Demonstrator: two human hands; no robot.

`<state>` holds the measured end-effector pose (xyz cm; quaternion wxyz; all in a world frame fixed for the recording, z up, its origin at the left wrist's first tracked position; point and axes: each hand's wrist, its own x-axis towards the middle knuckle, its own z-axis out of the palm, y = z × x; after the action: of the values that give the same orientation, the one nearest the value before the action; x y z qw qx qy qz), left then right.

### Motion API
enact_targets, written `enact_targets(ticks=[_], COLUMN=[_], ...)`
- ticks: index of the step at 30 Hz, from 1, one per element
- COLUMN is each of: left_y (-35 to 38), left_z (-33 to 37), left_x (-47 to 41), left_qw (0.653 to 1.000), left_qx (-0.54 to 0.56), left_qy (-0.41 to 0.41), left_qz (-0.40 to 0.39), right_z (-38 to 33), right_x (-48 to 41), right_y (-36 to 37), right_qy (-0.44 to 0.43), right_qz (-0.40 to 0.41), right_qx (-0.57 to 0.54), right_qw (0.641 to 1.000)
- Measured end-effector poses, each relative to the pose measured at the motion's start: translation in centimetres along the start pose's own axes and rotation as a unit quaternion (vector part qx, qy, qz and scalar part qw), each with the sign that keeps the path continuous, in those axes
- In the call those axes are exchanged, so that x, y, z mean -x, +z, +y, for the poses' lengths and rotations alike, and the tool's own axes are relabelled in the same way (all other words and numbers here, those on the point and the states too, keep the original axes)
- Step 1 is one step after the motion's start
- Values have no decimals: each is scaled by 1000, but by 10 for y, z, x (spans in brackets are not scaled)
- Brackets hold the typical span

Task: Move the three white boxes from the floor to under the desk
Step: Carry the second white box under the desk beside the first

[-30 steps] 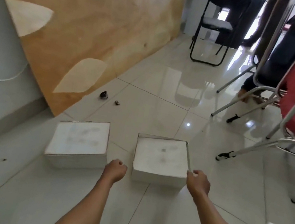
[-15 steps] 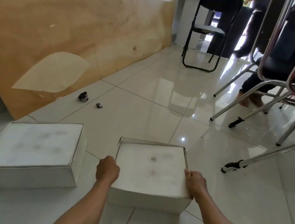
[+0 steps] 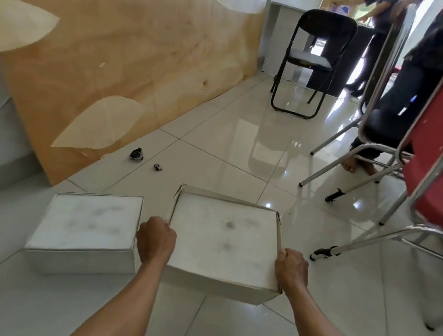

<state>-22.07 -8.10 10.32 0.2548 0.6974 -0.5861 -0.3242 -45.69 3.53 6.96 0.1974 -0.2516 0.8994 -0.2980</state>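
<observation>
**Both hands on the right-hand box, lift coming**

Left hand (image 3: 155, 240) and right hand (image 3: 291, 270) are clamped on opposite sides of the right white box (image 3: 224, 239), which looks tipped up off the floor (image 3: 246, 154). A second white box (image 3: 91, 222) sits just beside it. No third box or desk in view. Next call: raise it level, turn, and find that desk.

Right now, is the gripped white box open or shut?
Shut: the white box shows a flat, closed top, with the left hand and right hand gripping its sides.
</observation>
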Motion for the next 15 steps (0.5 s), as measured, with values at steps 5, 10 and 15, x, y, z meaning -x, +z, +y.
enact_targets(ticks=[5, 10, 15], left_y=[-113, -231, -325], left_z=[48, 64, 31], left_x=[55, 123, 206], left_qw=[1000, 999, 995], left_qx=[4, -9, -11], left_qy=[2, -18, -40], left_qz=[27, 50, 89], right_z=[-68, -121, -138], right_x=[76, 175, 279], right_y=[-79, -149, -180], right_qy=[-47, -78, -115], right_qz=[22, -1, -45], right_qx=[-6, 3, 16], right_qw=[999, 997, 992])
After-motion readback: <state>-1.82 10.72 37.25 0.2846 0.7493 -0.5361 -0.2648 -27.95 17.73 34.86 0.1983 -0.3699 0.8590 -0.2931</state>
